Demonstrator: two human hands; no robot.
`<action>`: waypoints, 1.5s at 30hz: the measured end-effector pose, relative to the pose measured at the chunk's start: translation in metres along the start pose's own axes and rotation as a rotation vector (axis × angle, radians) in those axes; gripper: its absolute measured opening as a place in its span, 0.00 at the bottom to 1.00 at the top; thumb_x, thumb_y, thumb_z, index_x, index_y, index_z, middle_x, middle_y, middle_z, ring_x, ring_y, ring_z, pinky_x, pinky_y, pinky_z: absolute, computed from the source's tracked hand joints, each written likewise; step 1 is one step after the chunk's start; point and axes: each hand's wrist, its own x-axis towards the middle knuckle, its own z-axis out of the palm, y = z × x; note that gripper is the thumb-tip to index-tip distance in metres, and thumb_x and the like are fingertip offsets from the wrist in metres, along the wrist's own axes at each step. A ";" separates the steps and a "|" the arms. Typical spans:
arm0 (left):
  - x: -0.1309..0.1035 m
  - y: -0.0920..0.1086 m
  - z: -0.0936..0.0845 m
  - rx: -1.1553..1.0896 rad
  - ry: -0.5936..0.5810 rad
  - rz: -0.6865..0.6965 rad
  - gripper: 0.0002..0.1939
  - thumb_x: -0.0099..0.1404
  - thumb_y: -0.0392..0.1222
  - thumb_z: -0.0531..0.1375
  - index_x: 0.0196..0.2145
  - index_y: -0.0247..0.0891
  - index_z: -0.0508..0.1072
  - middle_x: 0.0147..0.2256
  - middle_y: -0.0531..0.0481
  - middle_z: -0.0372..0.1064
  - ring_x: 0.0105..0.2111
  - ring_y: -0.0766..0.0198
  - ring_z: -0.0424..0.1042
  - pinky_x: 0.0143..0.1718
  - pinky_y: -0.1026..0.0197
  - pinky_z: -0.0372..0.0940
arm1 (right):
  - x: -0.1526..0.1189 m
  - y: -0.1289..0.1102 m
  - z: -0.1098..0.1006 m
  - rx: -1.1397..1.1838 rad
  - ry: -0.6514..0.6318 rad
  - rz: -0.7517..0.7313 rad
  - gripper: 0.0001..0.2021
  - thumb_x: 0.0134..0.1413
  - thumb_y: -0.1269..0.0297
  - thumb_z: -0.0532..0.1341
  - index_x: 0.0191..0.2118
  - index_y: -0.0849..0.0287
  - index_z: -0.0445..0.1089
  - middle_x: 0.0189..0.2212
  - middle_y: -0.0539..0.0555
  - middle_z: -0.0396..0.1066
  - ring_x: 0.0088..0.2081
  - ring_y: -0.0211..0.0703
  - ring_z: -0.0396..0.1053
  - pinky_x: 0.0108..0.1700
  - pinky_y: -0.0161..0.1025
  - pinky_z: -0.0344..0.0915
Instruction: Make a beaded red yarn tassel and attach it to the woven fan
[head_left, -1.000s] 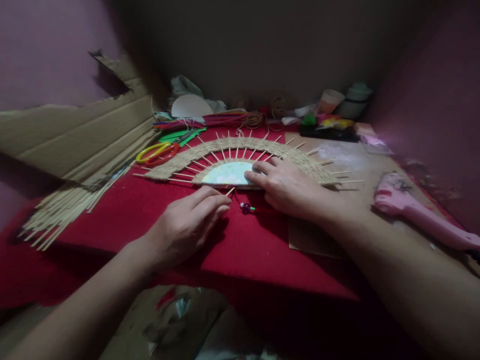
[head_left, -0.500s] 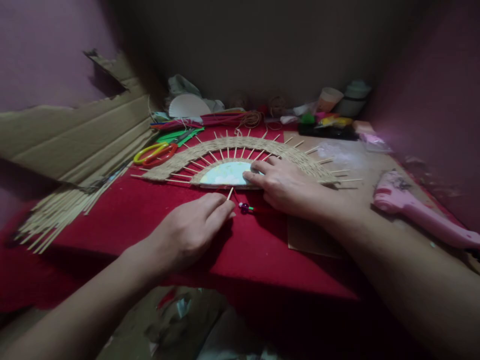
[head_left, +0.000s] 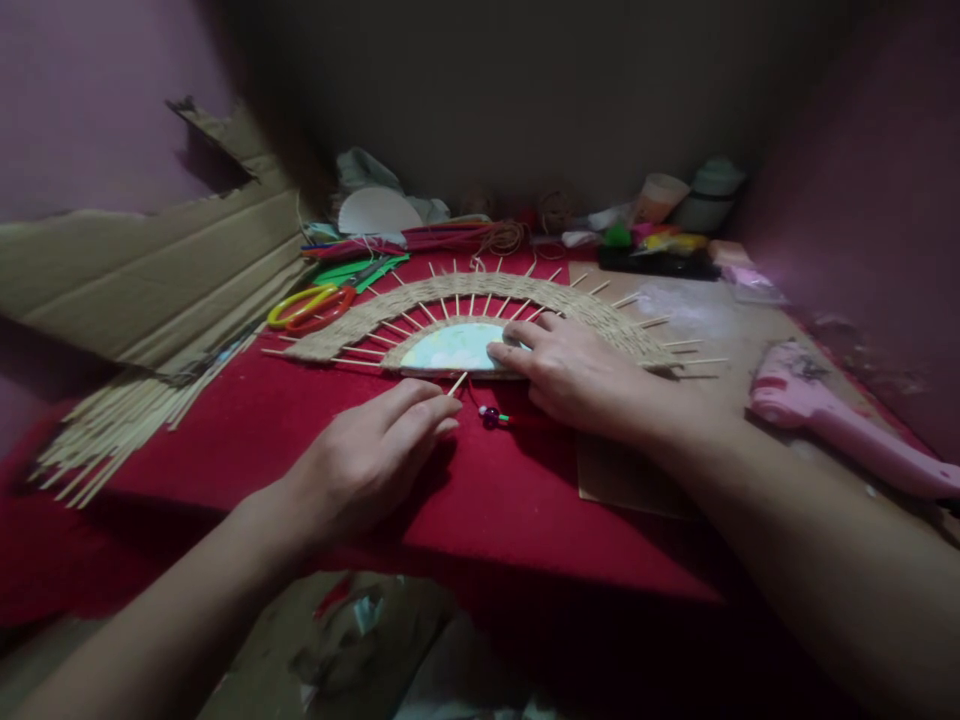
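A half-round fan frame of thin sticks woven with twine (head_left: 420, 290) lies flat on the red cloth (head_left: 480, 510). At its base is a pale blue-green half-disc (head_left: 450, 348). My right hand (head_left: 562, 365) rests on the half-disc's right part, fingers stretched out and pressing on it. My left hand (head_left: 382, 440) pinches a thin wooden stick (head_left: 457, 383), its tip close to the half-disc's straight lower edge; whether it touches cannot be told. Beside the left fingertips lie small beads (head_left: 491, 417) on a dark cord.
Scissors (head_left: 311, 305) with yellow and red handles and a bundle of sticks (head_left: 127, 430) lie to the left. At right sits a pink glue gun (head_left: 832, 410) beside a brown board (head_left: 690, 310). Cardboard (head_left: 187, 250) leans at the left wall. Twine (head_left: 502, 238) lies behind.
My left hand has shifted slightly left and up, and the stick leans more toward the right. My right hand stays almost in place on the half-disc.
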 end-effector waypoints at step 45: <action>0.001 -0.006 -0.003 0.103 0.044 0.128 0.10 0.67 0.33 0.57 0.45 0.28 0.70 0.40 0.38 0.72 0.36 0.59 0.73 0.32 0.60 0.71 | 0.000 -0.001 -0.002 -0.013 -0.009 -0.005 0.16 0.63 0.68 0.50 0.52 0.61 0.68 0.49 0.64 0.68 0.40 0.50 0.62 0.36 0.43 0.52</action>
